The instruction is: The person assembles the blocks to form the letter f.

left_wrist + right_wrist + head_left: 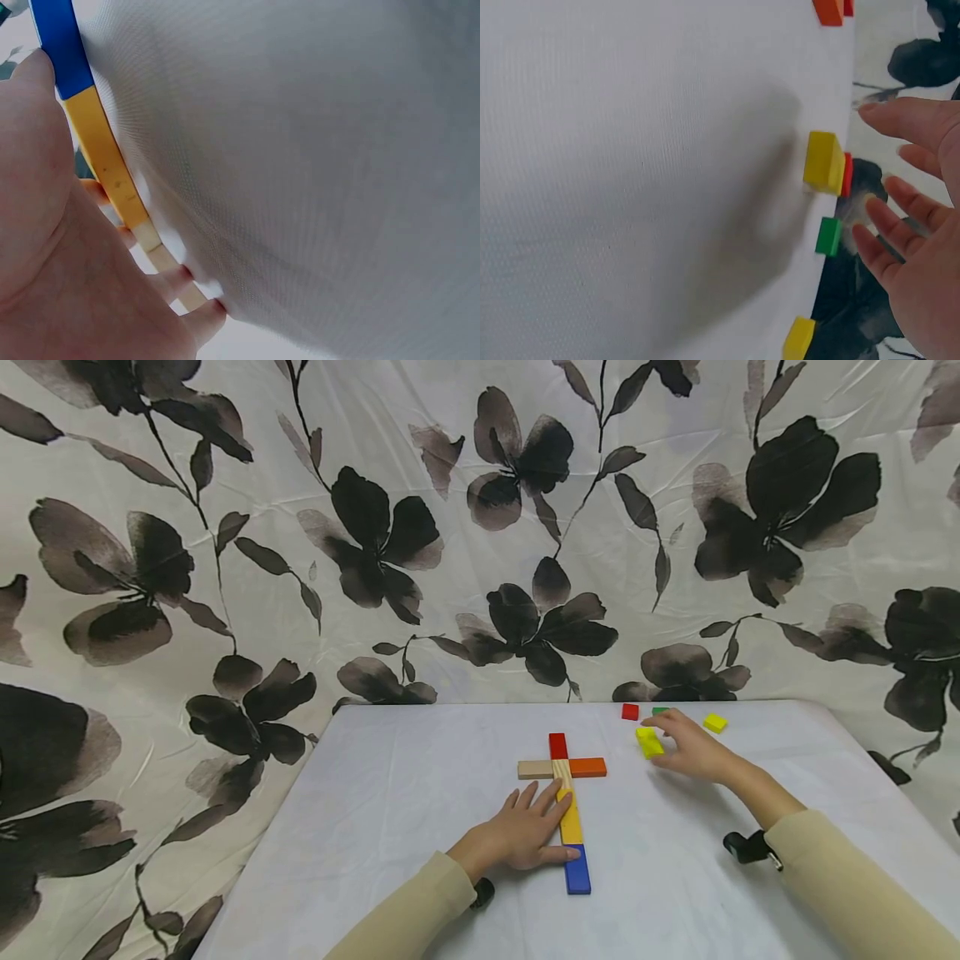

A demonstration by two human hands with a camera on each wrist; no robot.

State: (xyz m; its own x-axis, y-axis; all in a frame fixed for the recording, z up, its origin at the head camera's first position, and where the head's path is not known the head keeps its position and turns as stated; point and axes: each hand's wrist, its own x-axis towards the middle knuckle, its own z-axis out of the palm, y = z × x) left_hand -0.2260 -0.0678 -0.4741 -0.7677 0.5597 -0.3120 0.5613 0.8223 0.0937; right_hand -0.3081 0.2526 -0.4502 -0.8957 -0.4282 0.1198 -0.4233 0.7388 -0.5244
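Note:
Flat blocks lie in a cross shape on the white table: a red block at the far end, pale wooden blocks at the left and centre, an orange block at the right, then a yellow block and a blue block toward me. My left hand rests on this row with spread fingers, its thumb at the blue block. Around a separate yellow block, my right hand hovers with fingers and thumb apart, holding nothing.
Beyond the right hand lie a red block, a green block and another yellow block, close to the table's far edge. A floral cloth hangs behind the table.

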